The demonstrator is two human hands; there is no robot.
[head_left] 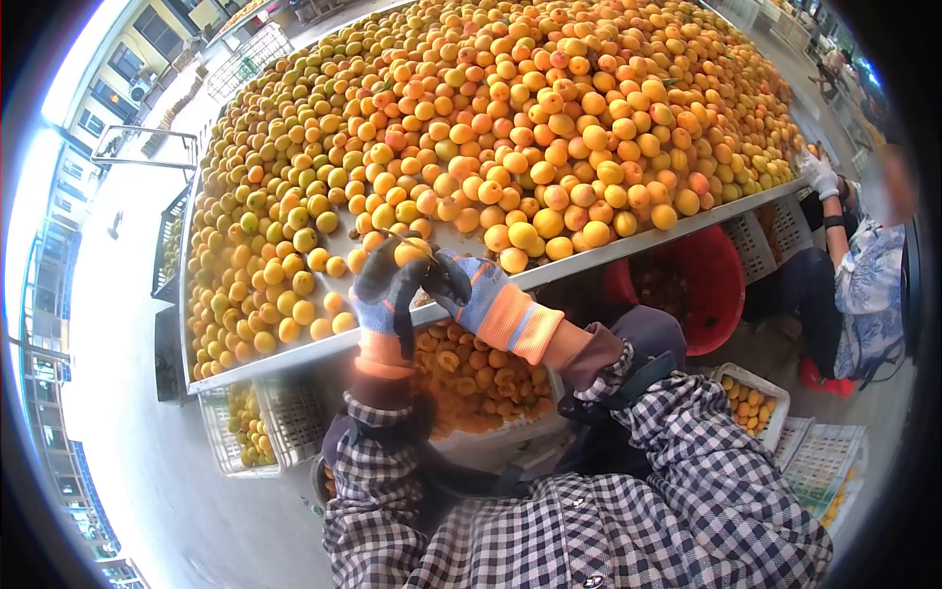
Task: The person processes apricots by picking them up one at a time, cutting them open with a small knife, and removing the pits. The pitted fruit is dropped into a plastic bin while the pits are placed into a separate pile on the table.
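Metal table (277,363) heaped with apricots (589,134); hands (384,306) grasping one apricot (409,253); white crate (779,416) holds more.

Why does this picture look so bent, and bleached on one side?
In the head view, the buildings at left lean and curve, suggesting a wide lens, with black corners; also in the head view, glare whitens the floor at left, while the piled fruit looks mostly sharp.

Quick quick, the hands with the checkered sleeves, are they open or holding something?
Left hand: closed on a yellow-orange fruit.
Right hand: fingers bent, right by the left hand; can't tell if it holds anything.
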